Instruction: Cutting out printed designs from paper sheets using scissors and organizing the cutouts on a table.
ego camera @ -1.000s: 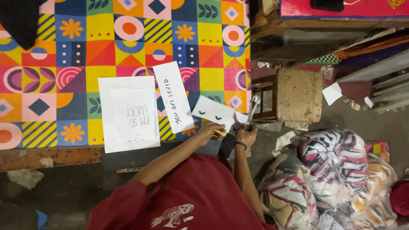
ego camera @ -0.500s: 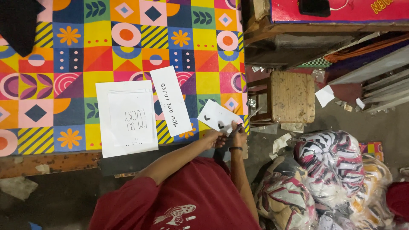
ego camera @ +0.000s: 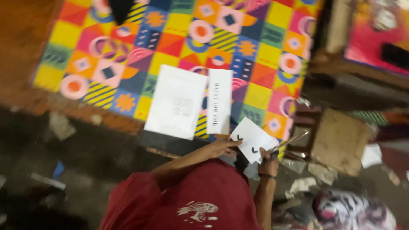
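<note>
My left hand (ego camera: 225, 148) grips the near left edge of a small white paper piece (ego camera: 254, 137) with black marks on it. My right hand (ego camera: 268, 156) holds a pair of scissors (ego camera: 291, 141) at the paper's right edge, blades pointing away to the right. Both hands are in front of my red shirt (ego camera: 200, 200). Just beyond them, a large white sheet (ego camera: 177, 102) and a narrow white strip (ego camera: 219, 102) lie side by side on the colourful patterned mat (ego camera: 106, 55). The frame is blurred.
A small wooden stool (ego camera: 341, 140) stands to the right of my hands, with paper scraps (ego camera: 302, 185) on the floor around it. A striped bundle of cloth (ego camera: 358, 211) lies at the lower right. Low dark furniture (ego camera: 362, 89) sits beyond the stool.
The view has swung and tilted, so the mat now sits to the left and blurs. My hands keep hold of the paper piece and scissors, the scissors now at the paper's right edge.
</note>
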